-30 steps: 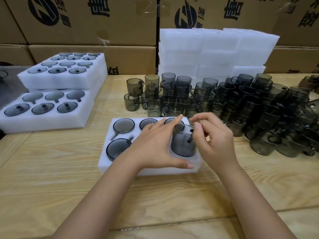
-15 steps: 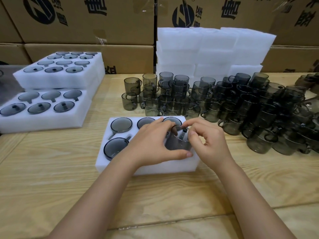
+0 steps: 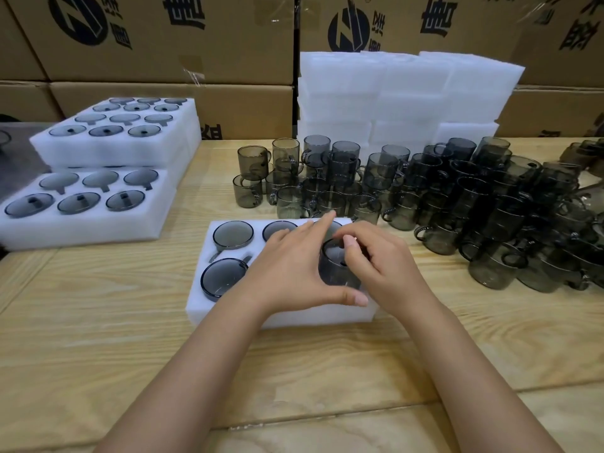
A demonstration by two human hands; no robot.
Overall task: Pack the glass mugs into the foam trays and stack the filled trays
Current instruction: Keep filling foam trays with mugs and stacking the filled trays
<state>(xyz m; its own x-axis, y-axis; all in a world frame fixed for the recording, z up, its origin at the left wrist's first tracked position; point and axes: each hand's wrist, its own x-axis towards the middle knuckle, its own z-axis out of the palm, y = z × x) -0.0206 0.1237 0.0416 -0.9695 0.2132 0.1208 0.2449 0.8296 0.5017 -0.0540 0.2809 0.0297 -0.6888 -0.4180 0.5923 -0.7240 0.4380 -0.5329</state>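
Note:
A white foam tray (image 3: 228, 315) lies on the wooden table in front of me. Smoky glass mugs sit in its left pockets, one at the back left (image 3: 233, 234) and one at the front left (image 3: 223, 280). A further grey mug (image 3: 335, 269) stands partly sunk in the front right pocket. My left hand (image 3: 291, 269) wraps its thumb and fingers round that mug's left side. My right hand (image 3: 382, 266) pinches the mug's rim from the right. The tray's middle pockets are hidden under my left hand.
Filled foam trays (image 3: 98, 204) are stacked at the left. A crowd of loose glass mugs (image 3: 457, 204) covers the table's right and back. Empty foam trays (image 3: 392, 93) are piled behind them, against cardboard boxes (image 3: 163, 37).
The mug has sunk lower into the front right pocket. Both hands stay on it, and my right fingers have curled tighter at its rim.

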